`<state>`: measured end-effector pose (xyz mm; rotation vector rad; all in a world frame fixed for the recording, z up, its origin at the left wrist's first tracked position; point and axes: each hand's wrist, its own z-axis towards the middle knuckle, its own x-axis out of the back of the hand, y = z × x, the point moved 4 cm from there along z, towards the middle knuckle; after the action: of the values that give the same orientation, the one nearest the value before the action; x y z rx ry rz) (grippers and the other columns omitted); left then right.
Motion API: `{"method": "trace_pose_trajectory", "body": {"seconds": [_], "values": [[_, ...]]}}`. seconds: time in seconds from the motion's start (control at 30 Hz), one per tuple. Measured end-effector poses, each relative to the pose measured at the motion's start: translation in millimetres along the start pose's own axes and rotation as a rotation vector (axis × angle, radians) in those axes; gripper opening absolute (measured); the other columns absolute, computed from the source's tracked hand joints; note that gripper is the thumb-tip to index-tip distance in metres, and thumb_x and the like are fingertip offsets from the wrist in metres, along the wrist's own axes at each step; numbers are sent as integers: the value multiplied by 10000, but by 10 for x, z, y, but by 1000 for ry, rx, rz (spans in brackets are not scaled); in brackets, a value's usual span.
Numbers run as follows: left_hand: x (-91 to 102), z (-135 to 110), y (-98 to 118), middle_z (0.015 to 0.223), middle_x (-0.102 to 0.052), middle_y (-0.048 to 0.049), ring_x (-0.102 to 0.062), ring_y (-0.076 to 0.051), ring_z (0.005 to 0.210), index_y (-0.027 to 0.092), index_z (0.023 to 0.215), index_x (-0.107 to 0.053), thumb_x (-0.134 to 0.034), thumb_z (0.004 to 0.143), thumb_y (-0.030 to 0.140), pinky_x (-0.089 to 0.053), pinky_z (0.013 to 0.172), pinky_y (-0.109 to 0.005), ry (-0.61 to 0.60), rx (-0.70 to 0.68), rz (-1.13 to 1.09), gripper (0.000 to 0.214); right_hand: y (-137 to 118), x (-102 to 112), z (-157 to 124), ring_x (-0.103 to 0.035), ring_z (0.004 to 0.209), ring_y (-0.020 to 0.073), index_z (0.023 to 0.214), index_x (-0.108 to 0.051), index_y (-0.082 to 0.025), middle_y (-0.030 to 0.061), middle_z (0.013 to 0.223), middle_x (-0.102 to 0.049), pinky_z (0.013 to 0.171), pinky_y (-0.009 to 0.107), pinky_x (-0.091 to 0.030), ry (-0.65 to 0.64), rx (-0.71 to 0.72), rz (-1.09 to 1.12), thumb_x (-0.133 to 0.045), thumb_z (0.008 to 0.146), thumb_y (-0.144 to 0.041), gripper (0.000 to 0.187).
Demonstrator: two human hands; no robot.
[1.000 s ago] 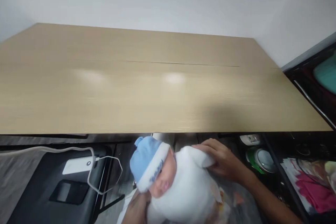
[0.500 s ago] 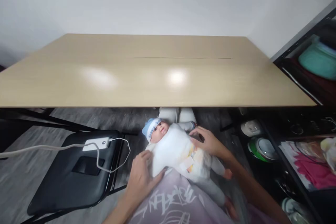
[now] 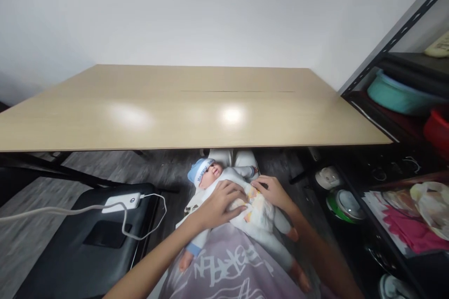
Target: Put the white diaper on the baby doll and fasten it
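Note:
A baby doll [image 3: 210, 173] in a blue and white cap lies on its back across my lap, its head toward the far left. Its clothing is white, with blue at a cuff, and a diaper [image 3: 261, 210] with a yellow and orange print wraps its hips. Over the doll's belly rests my left hand [image 3: 222, 203], fingers apart and the thumb near the diaper's front. At the diaper's upper right edge, my right hand [image 3: 275, 191] has its thumb and fingertips close together on the material. The left palm hides part of the belly.
Beyond my knees stands a wooden table [image 3: 196, 126]. On my left, a black chair [image 3: 70, 247] holds a white power bank [image 3: 121, 202] with a cable and a dark phone [image 3: 108, 233]. A black shelf [image 3: 372, 196] with basins and cloths is at the right.
My left hand has moved from the doll's side onto its belly. My right hand's fingers have closed together at the diaper's edge. The view has shifted slightly up and right.

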<state>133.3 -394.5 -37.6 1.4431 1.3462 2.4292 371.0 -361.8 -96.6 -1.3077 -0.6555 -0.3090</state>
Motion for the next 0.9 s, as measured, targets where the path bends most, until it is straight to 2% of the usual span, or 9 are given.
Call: {"method": "trace_pose_trajectory", "body": {"seconds": [0.1, 0.2, 0.33, 0.47, 0.57, 0.67, 0.77, 0.83, 0.9], "values": [[21, -16, 27, 1307, -762, -66, -643, -264, 1267, 278, 1174, -775, -641, 1133, 450, -453, 1158, -428, 21, 54, -67, 221, 155, 40, 81, -795, 1000, 297, 953, -855, -231, 117, 1009, -860, 957, 436, -618, 150, -54, -54, -567, 1092, -464, 396], [53, -95, 78, 1323, -761, -57, -629, -255, 1281, 269, 1136, -736, -599, 1148, 432, -438, 1186, -426, 11, 114, -159, 214, 85, 63, 107, -773, 1193, 319, 1167, -852, -249, 131, 1213, -850, 1097, 497, -588, 193, -53, -37, -562, 1109, -450, 357], [76, -366, 75, 1148, -737, -71, -613, -261, 1209, 245, 1067, -682, -562, 1143, 482, -505, 1109, -410, -66, 229, -283, 276, -350, -26, 4, -727, 1305, 279, 1398, -771, -291, 101, 1400, -780, 1153, 454, -566, -41, 98, 85, -623, 1116, -407, 339], [122, -471, 19, 962, -693, -54, -630, -245, 1066, 239, 902, -616, -393, 1191, 513, -534, 1039, -400, -89, 313, -340, 456, -669, -33, -151, -722, 1125, 273, 1182, -802, -263, 90, 1153, -782, 1065, 456, -554, -118, 214, -47, -589, 1142, -416, 265], [138, -159, 0, 1038, -722, -60, -639, -239, 1026, 238, 1040, -663, -412, 1188, 519, -538, 1028, -408, -8, 227, -226, 405, -630, 103, -306, -701, 900, 260, 881, -743, -244, 56, 869, -749, 962, 443, -540, -181, 158, -74, -523, 1154, -480, 423], [-108, 454, 28, 1291, -753, -127, -635, -310, 1246, 225, 1281, -712, -605, 1116, 527, -518, 1130, -482, -87, 52, 40, 360, -382, 290, -564, -681, 680, 230, 756, -706, -248, 47, 724, -723, 738, 369, -528, -334, -148, 58, -369, 1171, -575, 628], [-671, 1121, 22, 1280, -788, -214, -657, -420, 1336, 142, 1135, -804, -854, 934, 468, -488, 1200, -578, -440, 37, 381, 386, -121, 386, -866, -690, 591, 247, 831, -776, -252, 44, 606, -698, 667, 360, -514, -447, -430, 138, -223, 1174, -603, 740], [-1066, 1408, 22, 1026, -841, -161, -758, -417, 1174, 181, 856, -821, -951, 803, 375, -523, 1166, -566, -783, 58, 433, 239, -9, 359, -1005, -744, 703, 279, 840, -778, -259, 61, 692, -758, 715, 373, -524, -459, -434, 55, -326, 1146, -601, 644], [-1264, 1571, 45, 851, -825, -122, -807, -385, 989, 199, 704, -777, -993, 704, 306, -580, 1083, -538, -856, 67, 409, 241, 85, 254, -1107, -768, 799, 307, 811, -744, -271, 64, 807, -803, 730, 390, -523, -429, -388, -37, -465, 1089, -601, 514]]}}
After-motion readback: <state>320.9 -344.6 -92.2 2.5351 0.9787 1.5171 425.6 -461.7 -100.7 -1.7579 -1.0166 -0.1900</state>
